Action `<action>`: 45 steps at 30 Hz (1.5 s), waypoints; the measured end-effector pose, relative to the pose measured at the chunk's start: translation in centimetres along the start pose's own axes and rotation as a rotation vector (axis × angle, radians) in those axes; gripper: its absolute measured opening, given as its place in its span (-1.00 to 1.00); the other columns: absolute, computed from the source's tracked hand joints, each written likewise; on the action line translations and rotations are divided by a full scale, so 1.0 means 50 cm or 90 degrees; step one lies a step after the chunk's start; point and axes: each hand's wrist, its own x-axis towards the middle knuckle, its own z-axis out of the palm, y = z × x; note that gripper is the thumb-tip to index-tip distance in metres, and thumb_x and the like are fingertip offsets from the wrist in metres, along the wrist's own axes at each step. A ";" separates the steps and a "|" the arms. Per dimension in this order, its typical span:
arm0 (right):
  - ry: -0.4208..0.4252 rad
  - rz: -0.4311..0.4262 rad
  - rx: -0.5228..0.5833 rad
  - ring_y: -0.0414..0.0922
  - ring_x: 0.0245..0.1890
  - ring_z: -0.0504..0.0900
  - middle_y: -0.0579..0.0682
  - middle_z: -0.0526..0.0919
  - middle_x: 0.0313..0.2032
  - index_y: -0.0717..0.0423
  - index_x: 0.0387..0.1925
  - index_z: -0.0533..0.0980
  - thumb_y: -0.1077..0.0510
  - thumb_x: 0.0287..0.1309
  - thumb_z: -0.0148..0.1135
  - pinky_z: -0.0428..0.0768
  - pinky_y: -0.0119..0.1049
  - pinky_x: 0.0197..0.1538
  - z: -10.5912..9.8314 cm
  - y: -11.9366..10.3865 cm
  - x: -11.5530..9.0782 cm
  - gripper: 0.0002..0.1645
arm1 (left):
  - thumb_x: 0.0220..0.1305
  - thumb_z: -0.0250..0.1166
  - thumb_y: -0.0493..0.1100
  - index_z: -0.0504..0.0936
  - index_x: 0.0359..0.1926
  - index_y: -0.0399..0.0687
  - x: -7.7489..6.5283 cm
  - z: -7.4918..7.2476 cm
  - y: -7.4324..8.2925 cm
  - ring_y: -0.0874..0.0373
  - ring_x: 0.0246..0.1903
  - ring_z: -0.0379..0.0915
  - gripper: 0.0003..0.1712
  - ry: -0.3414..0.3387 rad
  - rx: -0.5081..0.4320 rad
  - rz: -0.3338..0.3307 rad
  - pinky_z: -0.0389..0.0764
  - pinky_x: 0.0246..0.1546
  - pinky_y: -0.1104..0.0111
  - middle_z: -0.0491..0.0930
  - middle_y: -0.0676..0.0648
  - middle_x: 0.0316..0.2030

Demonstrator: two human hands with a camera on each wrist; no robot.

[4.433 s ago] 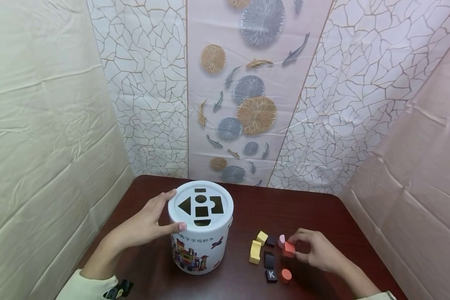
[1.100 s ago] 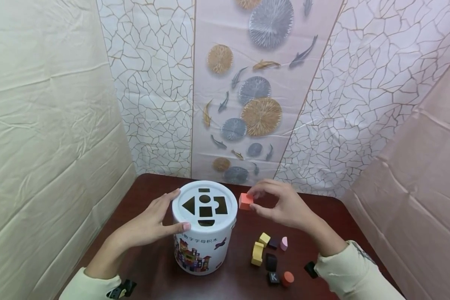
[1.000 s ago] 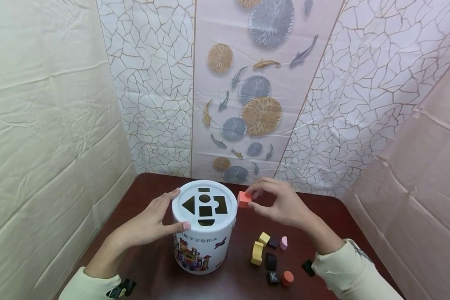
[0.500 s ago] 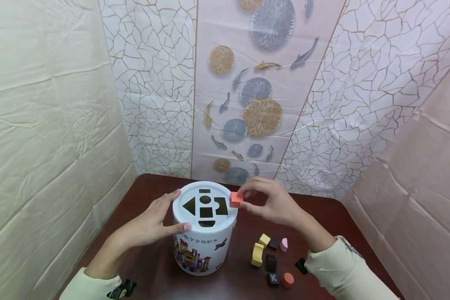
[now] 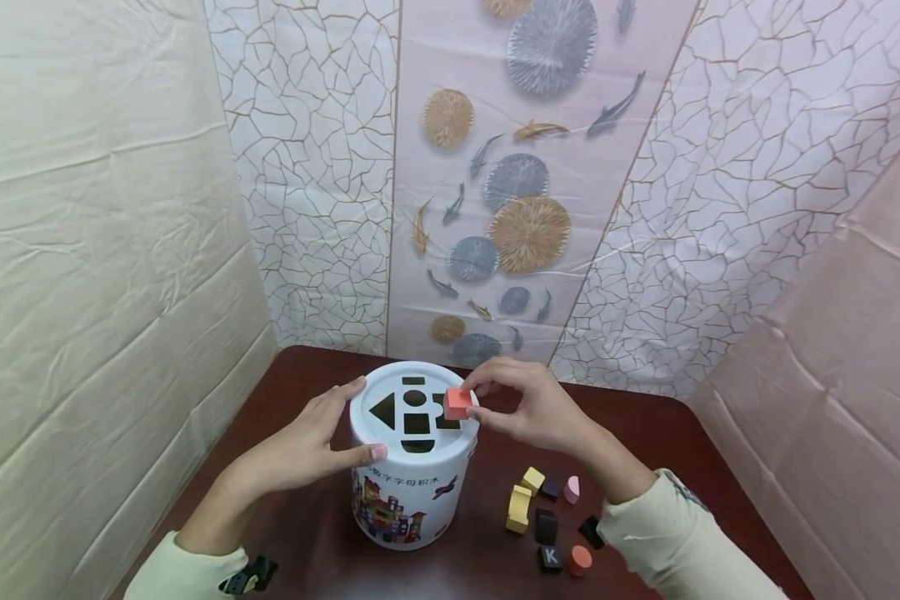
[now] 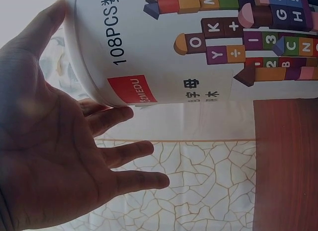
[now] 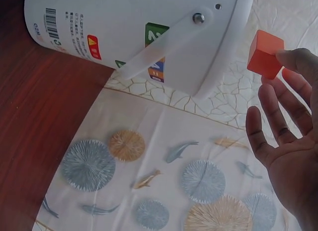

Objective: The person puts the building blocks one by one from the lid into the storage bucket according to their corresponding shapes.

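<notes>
A white bucket (image 5: 408, 500) stands on the dark red table, its lid (image 5: 378, 442) cut with holes of several shapes. My left hand (image 5: 300, 442) rests on the lid's left rim, thumb in front and fingers behind; in the left wrist view its other fingers (image 6: 144, 181) stretch out straight beside the bucket. Between thumb and fingertips my right hand (image 5: 532, 404) pinches an orange-red cube (image 5: 457, 405). In the head view the cube overlaps the notched hole at the lid's right side. The right wrist view has this cube (image 7: 266, 53) apart from the lid, above it.
Right of the bucket lie a yellow arch block (image 5: 518, 508), a small yellow block (image 5: 532, 480), a pink block (image 5: 572, 489), a red cylinder (image 5: 580, 559), a black block lettered K (image 5: 551, 557) and other black blocks (image 5: 546, 527). Fabric walls enclose the table.
My right hand picked the orange-red cube from among the blocks, raised it and carried it left from beside the bucket to over the lid's right side. My left hand stays on the rim.
</notes>
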 end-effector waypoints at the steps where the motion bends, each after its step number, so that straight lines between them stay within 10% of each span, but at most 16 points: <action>1: -0.001 -0.001 0.002 -0.12 -0.09 0.73 -0.20 0.82 -0.05 -0.12 0.06 0.77 0.22 0.26 0.63 0.72 -0.35 0.03 0.003 0.000 0.001 -0.63 | 0.25 0.47 0.56 0.03 0.79 -0.02 -0.001 0.000 -0.001 -0.36 0.74 -0.07 0.39 0.000 0.002 0.000 0.20 0.57 -0.49 0.09 -0.21 0.76; 45: -0.030 -0.008 0.005 -0.07 -0.04 0.64 -0.18 0.85 -0.01 -0.06 0.02 0.79 0.18 0.30 0.62 0.75 -0.09 0.04 0.093 0.005 0.044 -0.71 | 0.27 0.45 0.56 0.04 0.79 0.01 0.004 -0.007 -0.001 -0.36 0.73 -0.04 0.36 -0.014 0.004 0.003 0.25 0.54 -0.51 0.11 -0.27 0.74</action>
